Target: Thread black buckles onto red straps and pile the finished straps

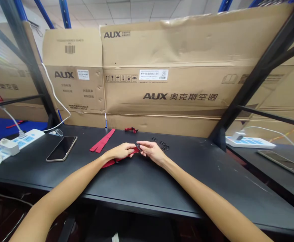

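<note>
my left hand (pixel 120 151) and right hand (pixel 150 152) are close together over the black bench (pixel 187 168). my left grip is shut on a flat red cloth strap (pixel 116 162), and my right fingers (pixel 143 144) pinch a little black buckle (pixel 138 147) at its end. one more red strap (pixel 102 140) lies by my left hand, one small red strap with a clip (pixel 131 129) sits farther back, and a few tiny black rings (pixel 162 143) sit near my right hand, too small to count well.

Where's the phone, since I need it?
The phone lies left on the black table in the head view, between the white power strip and red strap.
</note>
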`<state>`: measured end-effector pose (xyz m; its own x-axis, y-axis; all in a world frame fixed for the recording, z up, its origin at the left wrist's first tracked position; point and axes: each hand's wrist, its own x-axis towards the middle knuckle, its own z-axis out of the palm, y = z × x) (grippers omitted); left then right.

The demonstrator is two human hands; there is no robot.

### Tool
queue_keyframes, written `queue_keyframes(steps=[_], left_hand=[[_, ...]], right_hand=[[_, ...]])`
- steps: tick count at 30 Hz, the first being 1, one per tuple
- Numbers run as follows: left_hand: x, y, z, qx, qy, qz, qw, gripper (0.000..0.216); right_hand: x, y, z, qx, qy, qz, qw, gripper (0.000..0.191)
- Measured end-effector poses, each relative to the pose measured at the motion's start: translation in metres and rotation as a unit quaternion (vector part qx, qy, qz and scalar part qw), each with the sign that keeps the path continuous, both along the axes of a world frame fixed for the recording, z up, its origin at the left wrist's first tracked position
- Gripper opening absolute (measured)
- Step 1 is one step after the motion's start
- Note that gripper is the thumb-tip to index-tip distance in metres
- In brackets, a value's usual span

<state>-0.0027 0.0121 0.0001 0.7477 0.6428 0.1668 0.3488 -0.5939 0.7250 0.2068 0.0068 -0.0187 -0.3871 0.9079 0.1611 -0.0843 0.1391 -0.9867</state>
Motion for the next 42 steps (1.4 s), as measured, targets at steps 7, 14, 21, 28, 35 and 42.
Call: queue_keyframes(steps=[7, 14, 21, 28, 35, 42], left_hand=[[0.001, -0.001, -0.007, -0.068, -0.046, 0.025, 0.996, 0.026], [0.011, -0.009, -0.009, 0.011, -0.093, 0.067, 0.993, 0.03], [0.01, -0.004, -0.003, 0.042, -0.133, 0.102, 0.985, 0.024], [0.008, -0.001, -0.008, -0.086, -0.171, 0.108, 0.975, 0.034], [0.007, 0.0, -0.012, -0.093, -0.147, 0.101, 0.98, 0.04], [0.007, 0.001, -0.014, -0.073, -0.153, 0.086, 0.982, 0.038]], right_hand=[[-0.001, 0.001, -0.006, 0.01, -0.025, 0.026, 0.999, 0.045], [-0.006, -0.002, -0.007, 0.009, -0.043, 0.029, 0.999, 0.035], [-0.006, 0.002, -0.013, 0.003, -0.045, -0.006, 0.999, 0.034], [-0.005, 0.0, -0.011, 0.007, -0.051, -0.007, 0.999, 0.034], [-0.005, 0.002, -0.015, 0.013, -0.035, 0.01, 0.999, 0.035], [-0.005, -0.002, -0.01, 0.012, -0.027, 0.038, 0.999, 0.036]])
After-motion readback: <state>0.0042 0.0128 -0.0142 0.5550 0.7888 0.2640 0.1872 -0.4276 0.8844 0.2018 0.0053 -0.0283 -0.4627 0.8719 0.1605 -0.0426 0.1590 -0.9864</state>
